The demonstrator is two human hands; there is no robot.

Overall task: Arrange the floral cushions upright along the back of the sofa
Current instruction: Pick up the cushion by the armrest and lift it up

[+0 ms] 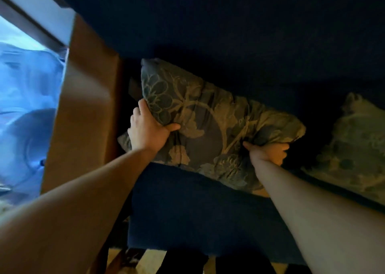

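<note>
One view only, from a camera worn on the person's head. It looks steeply down and forward onto the dark blue sofa, from just in front of its seat edge and close above it. The sofa's backrest fills the top of the frame, its brown armrest runs down the left side, and a strip of floor shows below the seat front. The wide lens bends the sofa's lines near the borders.

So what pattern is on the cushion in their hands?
The held cushion shows pale tan flowers and vines on dusky grey-blue, seen in the head view.
</note>
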